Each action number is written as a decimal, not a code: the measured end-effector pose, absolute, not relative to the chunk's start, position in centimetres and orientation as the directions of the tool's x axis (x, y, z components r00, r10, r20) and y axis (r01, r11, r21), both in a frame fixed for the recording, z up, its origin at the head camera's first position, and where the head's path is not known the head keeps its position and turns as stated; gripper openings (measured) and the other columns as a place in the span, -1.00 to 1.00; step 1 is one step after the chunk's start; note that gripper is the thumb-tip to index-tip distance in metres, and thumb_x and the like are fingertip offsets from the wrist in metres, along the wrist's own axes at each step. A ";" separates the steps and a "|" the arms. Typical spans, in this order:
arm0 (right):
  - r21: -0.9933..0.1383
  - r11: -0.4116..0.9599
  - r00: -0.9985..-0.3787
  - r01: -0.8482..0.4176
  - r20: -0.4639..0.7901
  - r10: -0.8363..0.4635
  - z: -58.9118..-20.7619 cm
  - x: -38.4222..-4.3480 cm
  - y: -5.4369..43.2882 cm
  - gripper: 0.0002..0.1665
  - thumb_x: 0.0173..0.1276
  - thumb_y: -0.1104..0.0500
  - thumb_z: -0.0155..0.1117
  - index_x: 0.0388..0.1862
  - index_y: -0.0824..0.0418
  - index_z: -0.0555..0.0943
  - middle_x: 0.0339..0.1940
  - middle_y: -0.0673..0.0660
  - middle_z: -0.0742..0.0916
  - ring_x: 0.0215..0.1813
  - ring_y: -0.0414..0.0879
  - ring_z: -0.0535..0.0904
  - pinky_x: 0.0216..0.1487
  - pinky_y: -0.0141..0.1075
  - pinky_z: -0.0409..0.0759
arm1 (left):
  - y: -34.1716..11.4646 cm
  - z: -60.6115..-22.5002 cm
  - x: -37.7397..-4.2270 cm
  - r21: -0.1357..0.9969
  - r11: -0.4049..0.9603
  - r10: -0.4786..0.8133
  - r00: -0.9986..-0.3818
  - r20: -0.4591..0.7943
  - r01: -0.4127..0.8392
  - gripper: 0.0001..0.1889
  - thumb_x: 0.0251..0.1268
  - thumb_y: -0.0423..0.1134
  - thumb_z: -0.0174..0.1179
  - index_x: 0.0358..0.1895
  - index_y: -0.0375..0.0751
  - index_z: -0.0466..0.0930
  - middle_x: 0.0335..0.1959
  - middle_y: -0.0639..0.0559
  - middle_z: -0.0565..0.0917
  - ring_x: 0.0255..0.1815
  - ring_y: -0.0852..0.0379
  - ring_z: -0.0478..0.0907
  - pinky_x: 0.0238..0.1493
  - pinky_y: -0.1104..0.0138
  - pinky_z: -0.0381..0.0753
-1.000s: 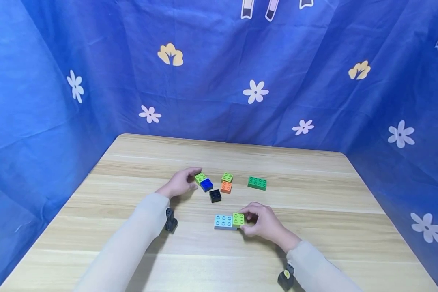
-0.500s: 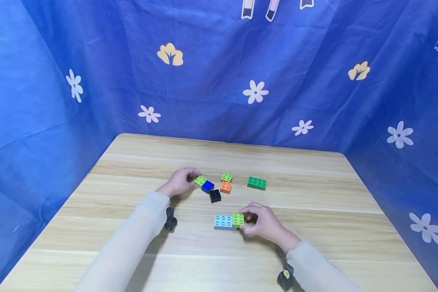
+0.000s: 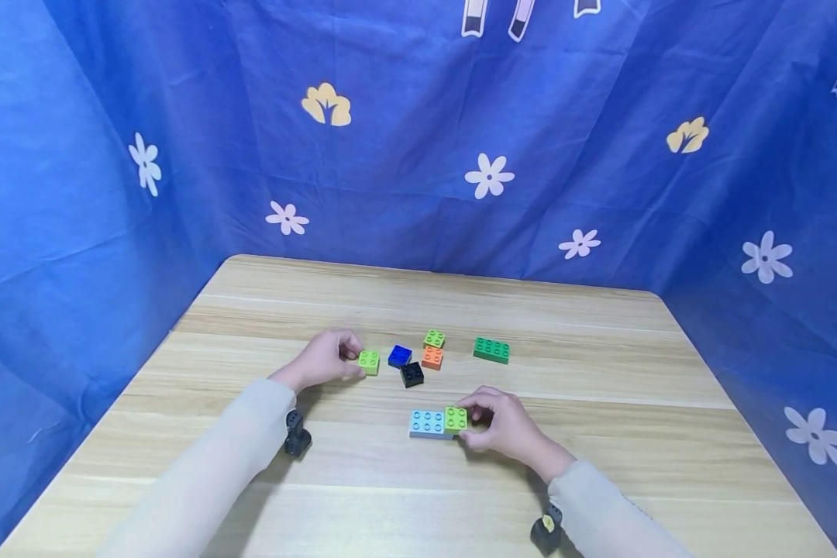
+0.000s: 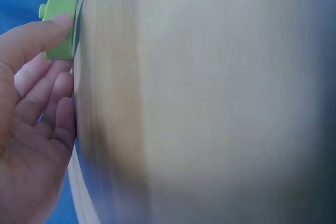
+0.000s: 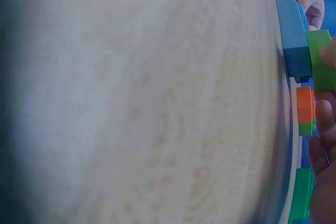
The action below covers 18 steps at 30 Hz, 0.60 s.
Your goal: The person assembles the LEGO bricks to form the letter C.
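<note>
1. Head view: the right hand (image 3: pixel 502 425) is pinching a square lime brick (image 3: pixel 456 420) atop the right end of an oblong pale-blue brick (image 3: pixel 426 424).
2. Farther, a black brick (image 3: pixel 412 375) is lying on the grained wood table (image 3: pixel 600 372).
3. Leftward, the left hand (image 3: pixel 326 357) is pinching a second lime brick (image 3: pixel 369 363).
4. Beyond the studded green brick (image 3: pixel 491 350), creased cloth (image 3: pixel 404 209) is hanging.

The bare left hand (image 3: pixel 326 358) and bare right hand (image 3: pixel 508 425) both pinch between thumb and fingertips, the left farther forward. The left arm (image 3: pixel 202 465) and right arm (image 3: pixel 607 508), in pale grey fabric sleeves, slant inward.
</note>
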State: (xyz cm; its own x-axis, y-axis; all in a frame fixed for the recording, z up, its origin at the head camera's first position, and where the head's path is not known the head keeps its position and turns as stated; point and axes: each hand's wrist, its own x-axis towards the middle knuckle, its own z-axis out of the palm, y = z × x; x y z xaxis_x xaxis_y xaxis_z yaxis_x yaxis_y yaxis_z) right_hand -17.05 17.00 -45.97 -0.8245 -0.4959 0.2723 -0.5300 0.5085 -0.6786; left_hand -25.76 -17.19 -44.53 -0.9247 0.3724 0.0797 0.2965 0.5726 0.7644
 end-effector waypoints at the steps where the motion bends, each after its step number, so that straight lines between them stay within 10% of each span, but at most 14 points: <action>1: -0.680 0.508 -0.825 -0.529 0.271 -0.496 -45.9 -17.0 17.0 -0.50 -0.14 0.26 0.54 -0.11 0.12 0.68 -0.38 -0.17 0.60 -0.32 -0.23 0.52 -0.26 -0.39 0.58 | -17.2 -44.5 -25.4 0.769 0.564 0.381 -0.921 0.082 0.302 -0.66 -0.17 -0.41 0.48 -0.27 -0.33 0.57 -0.33 -0.04 0.61 -0.26 0.00 0.53 -0.16 0.23 0.55; 18: -0.682 0.493 -0.817 -0.540 0.283 -0.502 -45.9 -17.0 17.0 -0.50 -0.15 0.26 0.53 -0.11 0.13 0.68 -0.37 -0.18 0.60 -0.32 -0.22 0.53 -0.25 -0.38 0.59 | -12.4 -44.6 -20.0 0.829 0.419 0.522 -0.845 0.112 0.369 -0.62 -0.10 -0.28 0.47 -0.13 -0.21 0.61 -0.32 0.14 0.62 -0.24 0.04 0.55 -0.18 0.27 0.58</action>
